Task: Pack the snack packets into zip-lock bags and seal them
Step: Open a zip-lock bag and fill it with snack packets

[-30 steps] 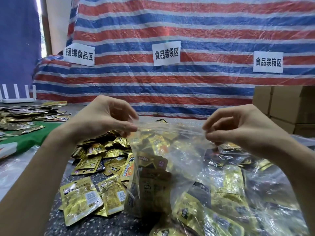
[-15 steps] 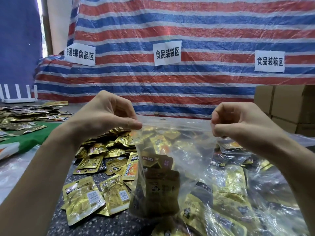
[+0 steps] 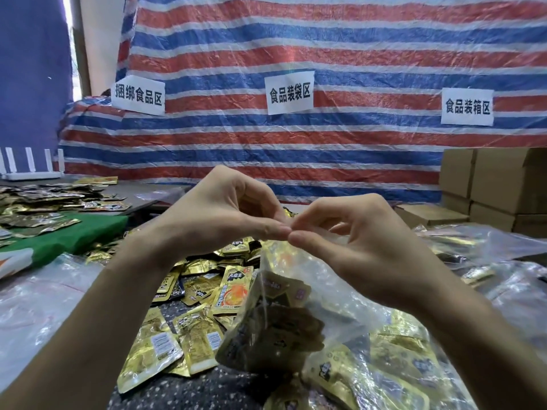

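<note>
Ok so this looks like the sealing step. Nearest the camera, the zip-lock bag (image 3: 296,315) hangs in the air with a dark clump of snack packets (image 3: 275,335) already slumped in its lower half. It's held up from its top edge only, so the weight is all down low and the bag is tilted a bit.

Right above the bag, both hands meet at its mouth. The left hand (image 3: 219,214) has thumb and fingers pressed together on the top strip, and the right hand (image 3: 364,247) does the same, thumb tip almost touching the left thumb tip. So both are pinching the zip at about the same spot, roughly mid-width I'd guess. Can't tell how much of the strip is actually closed, the plastic is too clear and blurry there.

My guess for the next move: slide the pinches apart along the strip, keeping pressure even, so no gap is left.

Left of the bag and under it, loose gold packets (image 3: 165,347) are scattered on the table (image 3: 189,389). Right of the bag lie more filled clear bags (image 3: 393,362). Further back and right of it, cardboard boxes (image 3: 503,179); behind it, a striped tarp (image 3: 325,48) with paper signs (image 3: 290,91).
</note>
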Available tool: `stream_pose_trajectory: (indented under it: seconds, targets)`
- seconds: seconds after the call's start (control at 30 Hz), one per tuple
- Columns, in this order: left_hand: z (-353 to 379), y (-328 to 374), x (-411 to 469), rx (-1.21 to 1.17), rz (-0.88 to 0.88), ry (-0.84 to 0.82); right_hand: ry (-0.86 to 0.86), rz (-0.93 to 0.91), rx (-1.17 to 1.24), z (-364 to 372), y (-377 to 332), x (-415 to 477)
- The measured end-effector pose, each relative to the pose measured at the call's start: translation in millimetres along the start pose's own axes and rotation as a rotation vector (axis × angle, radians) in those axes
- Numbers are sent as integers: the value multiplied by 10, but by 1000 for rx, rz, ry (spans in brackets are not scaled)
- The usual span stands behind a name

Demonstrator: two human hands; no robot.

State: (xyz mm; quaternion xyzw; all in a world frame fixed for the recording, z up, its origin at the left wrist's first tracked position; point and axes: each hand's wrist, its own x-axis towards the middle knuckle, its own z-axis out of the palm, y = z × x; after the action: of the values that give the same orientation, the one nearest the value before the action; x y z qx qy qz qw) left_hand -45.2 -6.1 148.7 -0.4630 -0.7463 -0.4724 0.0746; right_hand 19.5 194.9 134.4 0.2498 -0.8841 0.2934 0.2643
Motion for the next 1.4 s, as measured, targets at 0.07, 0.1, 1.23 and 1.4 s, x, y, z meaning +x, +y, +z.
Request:
stream_pose_trajectory:
  seconds: [0.07, 0.1, 1.23, 1.4]
  targets:
    - [-14, -28, -3, -23, -25, -32, -10, -1, 33, -5, 7, -1]
    - [-23, -47, -8, -36, -38, -48, -16, -1, 43, -1, 8, -1]
    - [-209, -308, -51, 87, 132, 34, -90, 127, 121, -106, 504, 49]
    - [-248, -368, -47, 44, 104, 56, -102, 181, 184, -188, 643, 22]
